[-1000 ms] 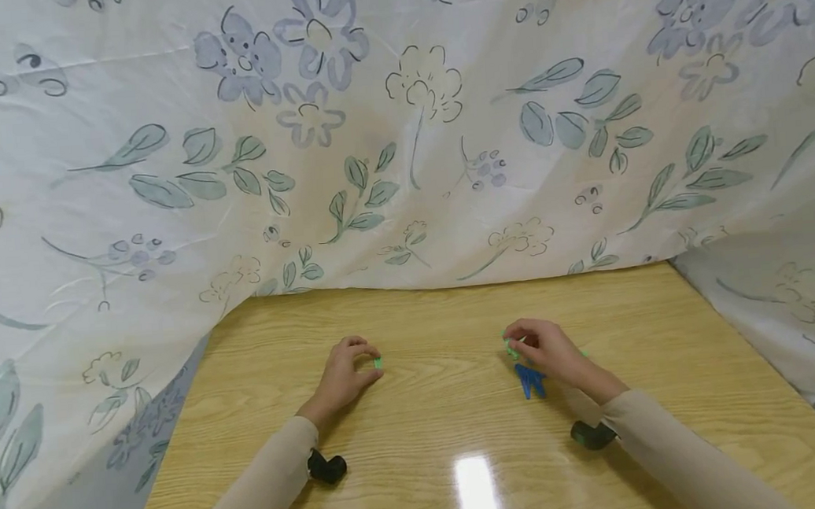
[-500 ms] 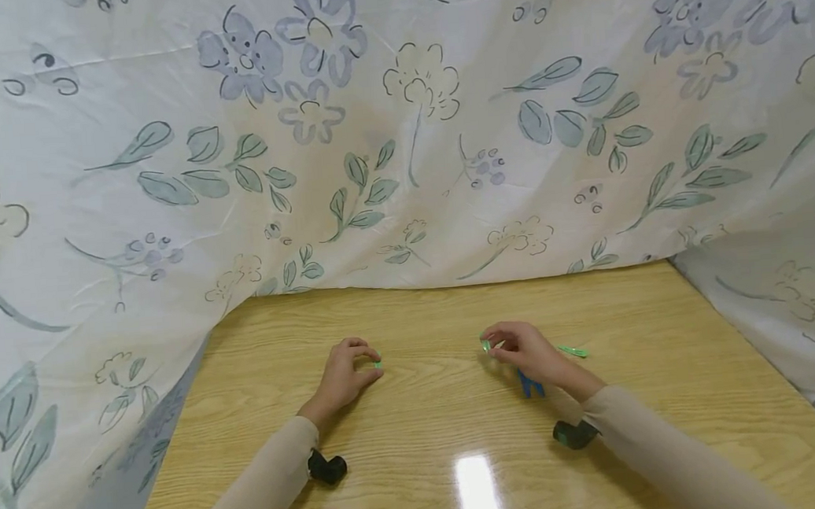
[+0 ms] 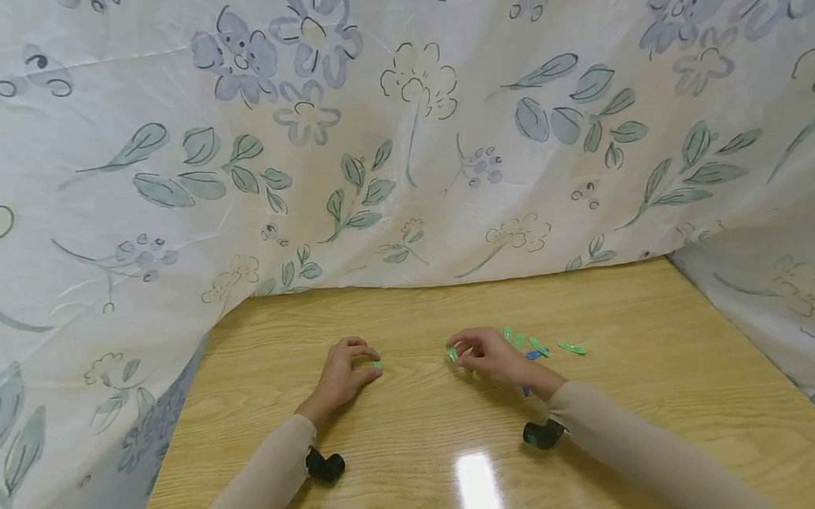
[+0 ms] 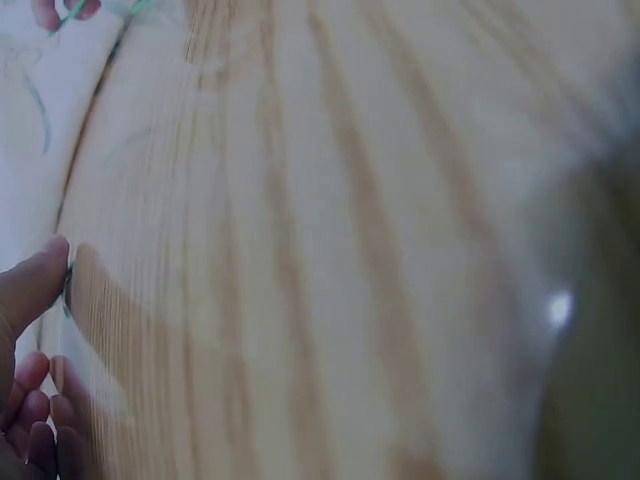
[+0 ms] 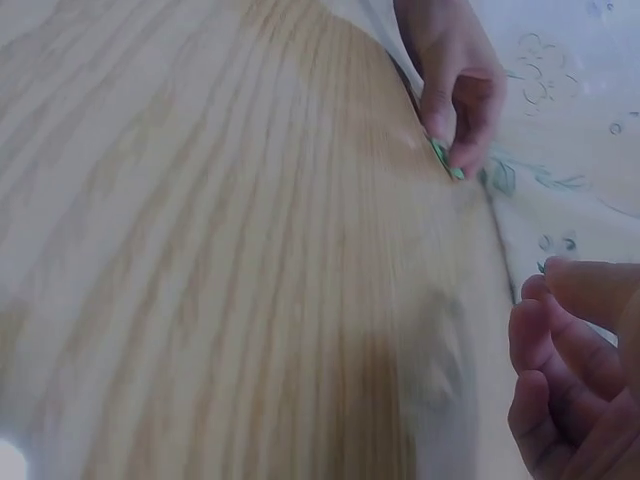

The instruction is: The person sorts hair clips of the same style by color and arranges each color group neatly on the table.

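My left hand (image 3: 345,375) rests at the left middle of the table, thumb and fingers pinching a small green hair clip (image 3: 376,364) close over the wood. The right wrist view shows that green clip (image 5: 447,160) between the thumb and fingertips. My right hand (image 3: 494,356) is off the table's surface, right of the left hand, with another green hair clip (image 3: 452,354) pinched at its fingertips. In the right wrist view the right hand's fingers (image 5: 575,340) are curled in towards the thumb, the clip hidden. A gap of bare wood lies between both hands.
Several green hair clips (image 3: 538,346) lie loosely behind and right of my right hand, one (image 3: 572,349) farther right. Blue clips (image 3: 537,353) lie among them, partly hidden by my right wrist. A floral cloth (image 3: 401,168) hangs around the wooden table (image 3: 408,459).
My right hand has moved left from the clip pile towards the left hand, carrying a green hair clip and uncovering the other clips. The left hand has stayed in place.
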### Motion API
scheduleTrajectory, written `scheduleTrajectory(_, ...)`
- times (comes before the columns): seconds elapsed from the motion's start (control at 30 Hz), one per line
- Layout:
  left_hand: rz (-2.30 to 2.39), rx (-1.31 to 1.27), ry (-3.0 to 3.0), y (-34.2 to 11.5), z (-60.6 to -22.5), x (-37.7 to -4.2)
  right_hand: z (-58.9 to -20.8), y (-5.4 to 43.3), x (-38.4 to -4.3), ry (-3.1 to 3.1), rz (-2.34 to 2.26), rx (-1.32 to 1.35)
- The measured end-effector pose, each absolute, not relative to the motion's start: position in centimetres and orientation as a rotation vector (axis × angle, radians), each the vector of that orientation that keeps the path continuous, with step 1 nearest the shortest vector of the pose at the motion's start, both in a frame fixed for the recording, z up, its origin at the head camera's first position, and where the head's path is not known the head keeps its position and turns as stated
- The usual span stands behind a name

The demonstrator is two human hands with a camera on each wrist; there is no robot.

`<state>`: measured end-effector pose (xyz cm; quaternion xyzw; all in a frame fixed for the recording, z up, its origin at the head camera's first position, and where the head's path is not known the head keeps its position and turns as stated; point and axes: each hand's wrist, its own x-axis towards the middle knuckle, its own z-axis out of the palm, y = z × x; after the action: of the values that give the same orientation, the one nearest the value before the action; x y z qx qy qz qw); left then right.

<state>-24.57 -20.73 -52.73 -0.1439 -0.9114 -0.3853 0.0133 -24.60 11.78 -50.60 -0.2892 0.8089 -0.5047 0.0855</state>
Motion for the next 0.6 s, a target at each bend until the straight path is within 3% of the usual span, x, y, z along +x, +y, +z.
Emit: scheduleTrajectory(0.6, -1.254, -0.382, -2.878, -20.7, -52.4, -25.3, -50.9, 7.4, -25.8, 2.285, -1.547, -0.812)
